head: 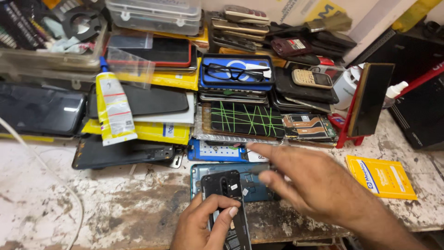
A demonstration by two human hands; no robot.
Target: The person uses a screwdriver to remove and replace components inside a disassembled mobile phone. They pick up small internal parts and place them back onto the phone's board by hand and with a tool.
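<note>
My left hand grips a black opened phone body at the near edge of the bench, fingers wrapped across its middle. It lies partly over a teal phone back shell. My right hand hovers just right of the phone, index finger stretched toward the left. A thin dark tool seems pinched between its thumb and fingers, but blur hides it. Behind the hands lies a phone bound with green rubber bands.
A yellow glue tube leans on stacked phone screens at left. Black eyeglasses rest on a blue case. Piles of phones and parts fill the back. A yellow packet lies right, beside a red stand with a dark panel. A white cable crosses the left.
</note>
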